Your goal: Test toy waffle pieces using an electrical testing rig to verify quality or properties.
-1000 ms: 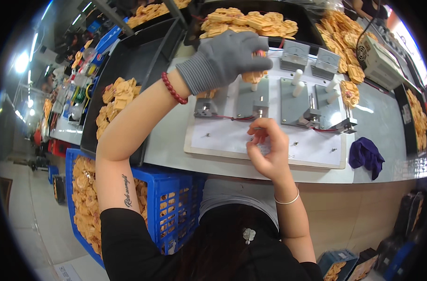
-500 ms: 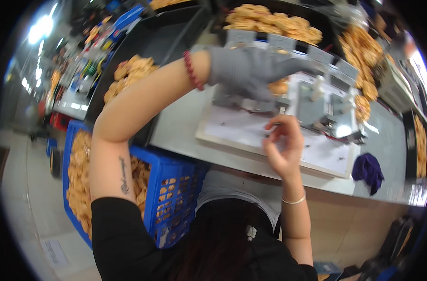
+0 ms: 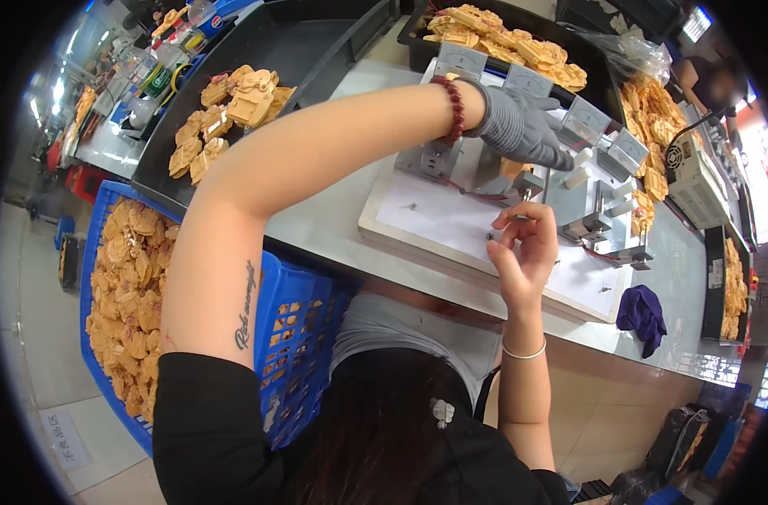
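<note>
My left hand, in a grey glove, reaches over a metal test fixture on a white board. Its fingers are stretched out and apart, the lowest ones beside a white cylindrical knob. Under the glove part of a tan moulded piece shows in the fixture. In front of the fixture, low over the board, my bare right hand is curled, thumb and forefinger drawn together. A small dark bit appears at those fingertips; whether it is held or lies on the board is unclear.
Several dial meters line the fixture's back. Tan pieces fill a black tray behind and a blue basket at left. Another black tray stands left. A purple cloth and a boxy instrument are at right.
My gloved left hand has moved right across the fixture, its fingers now by the white knobs. The right hand has shifted slightly and stays curled. The whole view has shifted a little.
</note>
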The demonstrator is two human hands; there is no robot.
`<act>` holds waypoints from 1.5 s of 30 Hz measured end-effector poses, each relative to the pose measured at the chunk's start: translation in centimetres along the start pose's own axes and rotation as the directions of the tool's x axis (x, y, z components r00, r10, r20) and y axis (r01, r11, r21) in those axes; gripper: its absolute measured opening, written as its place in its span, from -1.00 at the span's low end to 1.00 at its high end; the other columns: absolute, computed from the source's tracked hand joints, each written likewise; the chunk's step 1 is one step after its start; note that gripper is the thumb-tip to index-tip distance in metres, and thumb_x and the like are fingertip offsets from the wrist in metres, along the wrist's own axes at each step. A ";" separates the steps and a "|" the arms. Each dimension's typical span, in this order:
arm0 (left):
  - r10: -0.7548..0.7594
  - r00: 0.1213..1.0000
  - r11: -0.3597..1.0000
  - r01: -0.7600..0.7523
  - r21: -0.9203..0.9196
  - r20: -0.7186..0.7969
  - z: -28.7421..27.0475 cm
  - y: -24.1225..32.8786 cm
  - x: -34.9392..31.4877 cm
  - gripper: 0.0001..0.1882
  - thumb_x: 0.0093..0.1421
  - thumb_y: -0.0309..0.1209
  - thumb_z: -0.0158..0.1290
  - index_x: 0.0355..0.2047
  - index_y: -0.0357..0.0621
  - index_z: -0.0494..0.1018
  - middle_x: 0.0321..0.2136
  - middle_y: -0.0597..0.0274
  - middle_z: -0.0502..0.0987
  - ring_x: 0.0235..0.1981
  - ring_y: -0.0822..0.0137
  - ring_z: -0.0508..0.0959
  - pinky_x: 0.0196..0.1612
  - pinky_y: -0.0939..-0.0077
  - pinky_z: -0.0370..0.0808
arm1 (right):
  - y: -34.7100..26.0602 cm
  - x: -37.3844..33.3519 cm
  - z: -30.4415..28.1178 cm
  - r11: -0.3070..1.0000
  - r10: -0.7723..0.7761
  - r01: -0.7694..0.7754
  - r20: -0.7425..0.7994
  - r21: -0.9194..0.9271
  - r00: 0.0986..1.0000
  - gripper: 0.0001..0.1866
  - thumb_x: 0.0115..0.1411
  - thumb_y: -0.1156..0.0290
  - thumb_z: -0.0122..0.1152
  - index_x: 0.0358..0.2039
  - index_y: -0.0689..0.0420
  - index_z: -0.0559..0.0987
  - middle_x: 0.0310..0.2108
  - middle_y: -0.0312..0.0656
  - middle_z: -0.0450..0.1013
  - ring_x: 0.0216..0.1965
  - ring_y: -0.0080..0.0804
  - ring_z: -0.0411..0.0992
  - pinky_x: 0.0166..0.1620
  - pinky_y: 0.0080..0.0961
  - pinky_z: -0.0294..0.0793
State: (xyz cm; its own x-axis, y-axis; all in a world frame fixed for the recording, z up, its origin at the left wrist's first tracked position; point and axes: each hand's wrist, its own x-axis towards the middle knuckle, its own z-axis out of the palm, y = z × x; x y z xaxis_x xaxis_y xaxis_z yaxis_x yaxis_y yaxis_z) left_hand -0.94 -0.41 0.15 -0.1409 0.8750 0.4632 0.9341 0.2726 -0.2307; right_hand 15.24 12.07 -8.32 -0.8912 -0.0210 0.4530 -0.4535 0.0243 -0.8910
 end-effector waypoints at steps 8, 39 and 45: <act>0.079 0.956 0.932 -0.172 -0.320 -0.283 -5.5 -2.6 0.6 -0.42 0.37 0.07 -0.20 0.05 -0.16 0.45 -0.02 -0.10 0.50 0.00 -0.02 0.51 0.06 0.23 0.41 | -0.9 -0.8 1.3 0.981 0.135 -0.121 -0.086 0.153 0.987 -0.27 0.00 0.62 0.24 0.20 0.21 0.18 -0.48 -0.28 0.40 -0.52 -0.65 0.27 -0.39 -0.71 0.25; -0.984 -0.177 -0.171 0.923 0.345 -0.012 -19.9 21.1 -49.7 -0.61 0.00 -0.44 0.29 -0.16 0.00 0.42 -0.04 0.13 0.51 -0.03 0.02 0.51 0.03 0.23 0.47 | 2.0 -3.5 -11.4 0.967 -0.109 0.042 -0.261 -0.251 0.959 -0.61 0.06 0.51 0.11 -0.06 0.26 0.42 -0.18 -0.12 0.37 -0.19 -0.37 0.35 -0.12 -0.49 0.39; -0.987 0.019 -0.004 0.990 0.143 -0.161 -22.7 21.5 -38.6 -0.58 -0.04 -0.51 0.26 -0.24 -0.07 0.27 -0.06 0.12 0.53 -0.07 0.13 0.57 -0.02 0.38 0.50 | 2.6 -3.0 -11.8 0.992 -0.027 -0.002 -0.224 -0.126 0.974 -0.61 0.09 0.61 0.06 -0.01 0.19 0.37 -0.18 -0.12 0.39 -0.22 -0.42 0.33 -0.10 -0.52 0.36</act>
State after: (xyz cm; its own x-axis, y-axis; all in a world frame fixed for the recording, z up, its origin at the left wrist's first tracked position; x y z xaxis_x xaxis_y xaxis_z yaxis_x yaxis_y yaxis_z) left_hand 32.02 -37.43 -3.28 -0.8715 -0.3168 0.3743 -0.1902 0.9220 0.3373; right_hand 16.62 24.00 -11.64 -0.8579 0.2032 0.4719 -0.4491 0.1499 -0.8808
